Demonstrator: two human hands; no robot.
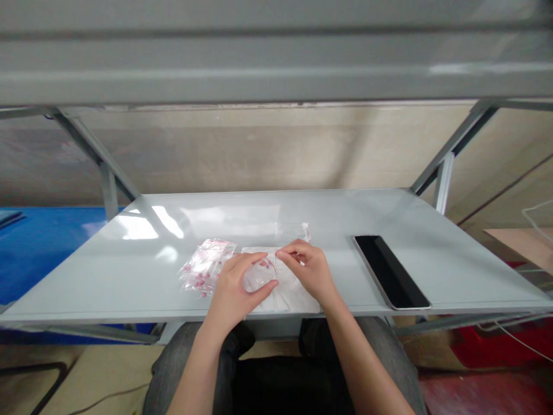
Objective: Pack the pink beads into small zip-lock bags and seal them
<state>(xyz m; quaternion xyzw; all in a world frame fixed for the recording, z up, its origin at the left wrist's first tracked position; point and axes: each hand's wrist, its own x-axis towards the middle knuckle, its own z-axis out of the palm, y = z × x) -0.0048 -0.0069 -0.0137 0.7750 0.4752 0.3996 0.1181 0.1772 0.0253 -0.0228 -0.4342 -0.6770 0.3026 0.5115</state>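
My left hand point(238, 283) curves in a wide C, thumb and forefinger well apart, gripping a thin red cord loop point(275, 268) that bows between their tips. Small reddish bits show inside the curve. Close by on the right, my right hand point(309, 270) is closed in a pinch near the top of the loop; what its fingertips hold is too small to make out. Beneath both hands lies a white plastic sheet or bag point(294, 297). A pile of small clear bags point(207, 265) with red-pink pieces lies left of my left hand.
Behind my right hand is a flat clear zip bag point(291, 231) with a red-edged strip. A black tablet-like slab point(391, 271) lies to the right on the pale table point(337, 210). A grey shelf beam point(276, 69) crosses overhead, with slanted metal struts at both sides.
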